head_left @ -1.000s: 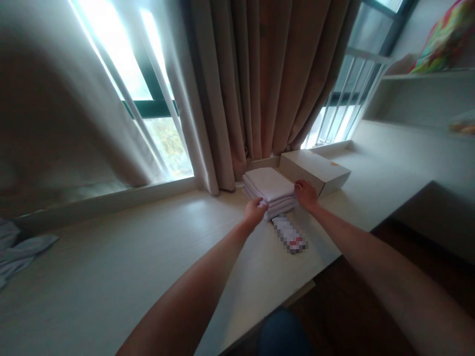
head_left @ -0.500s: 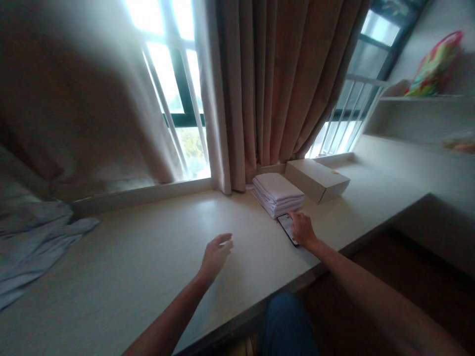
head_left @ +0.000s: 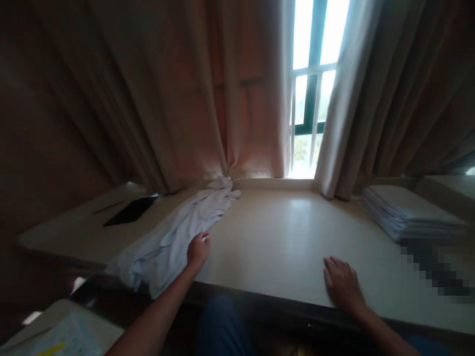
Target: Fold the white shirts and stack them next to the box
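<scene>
A rumpled white cloth (head_left: 174,227), perhaps a garment, lies across the table, with its near end hanging over the front edge. At its right border is my left hand (head_left: 198,251), fingers curled in toward the thumb; whether any fabric is between them is hidden. My right hand (head_left: 342,282) is low over the bare tabletop near the front edge, palm down, fingers stretched out and holding nothing. Beyond it to the right sits a neat stack of folded white cloth (head_left: 411,212). A pixelated dark object (head_left: 434,269) lies in front of that stack.
Behind the pale table (head_left: 274,242) hang brown curtains (head_left: 166,99), parted at a bright window (head_left: 311,99). A flat black item (head_left: 129,211) and a thin dark stick (head_left: 109,207) lie at the left. Lower left, a light surface (head_left: 59,309) bears a printed sheet or packet (head_left: 67,336).
The view has swung left, bringing the rumpled cloth nearer the middle. My right hand has left the phone by the folded stack. My left hand has moved to the rumpled cloth and its fingers have curled.
</scene>
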The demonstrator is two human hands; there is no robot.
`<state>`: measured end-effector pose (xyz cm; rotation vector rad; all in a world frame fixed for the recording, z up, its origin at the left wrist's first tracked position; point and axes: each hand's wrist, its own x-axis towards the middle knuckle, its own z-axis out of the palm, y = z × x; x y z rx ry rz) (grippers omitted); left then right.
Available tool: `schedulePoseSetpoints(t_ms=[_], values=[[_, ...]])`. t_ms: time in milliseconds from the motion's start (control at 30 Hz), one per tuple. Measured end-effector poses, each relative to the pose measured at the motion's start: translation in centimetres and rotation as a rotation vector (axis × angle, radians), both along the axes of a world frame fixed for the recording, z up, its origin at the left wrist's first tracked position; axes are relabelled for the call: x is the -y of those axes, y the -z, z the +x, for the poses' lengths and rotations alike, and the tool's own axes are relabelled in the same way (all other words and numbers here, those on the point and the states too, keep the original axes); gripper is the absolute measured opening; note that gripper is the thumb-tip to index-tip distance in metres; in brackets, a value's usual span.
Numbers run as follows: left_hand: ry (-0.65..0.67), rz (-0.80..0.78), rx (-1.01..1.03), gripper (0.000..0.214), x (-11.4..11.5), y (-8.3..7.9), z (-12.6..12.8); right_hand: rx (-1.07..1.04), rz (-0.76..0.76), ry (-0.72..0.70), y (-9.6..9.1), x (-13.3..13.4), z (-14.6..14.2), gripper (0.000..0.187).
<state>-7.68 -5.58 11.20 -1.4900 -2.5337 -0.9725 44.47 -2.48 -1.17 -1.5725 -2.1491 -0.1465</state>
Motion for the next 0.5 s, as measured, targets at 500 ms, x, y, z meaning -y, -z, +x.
schedulePoseSetpoints(t_ms=[500], values=[[-0.242,-0.204,-0.036,0.027,4.2,-1.4,-9.0,0.110,-0.021,0.068,-1.1,0.9,-2.6,0.036]])
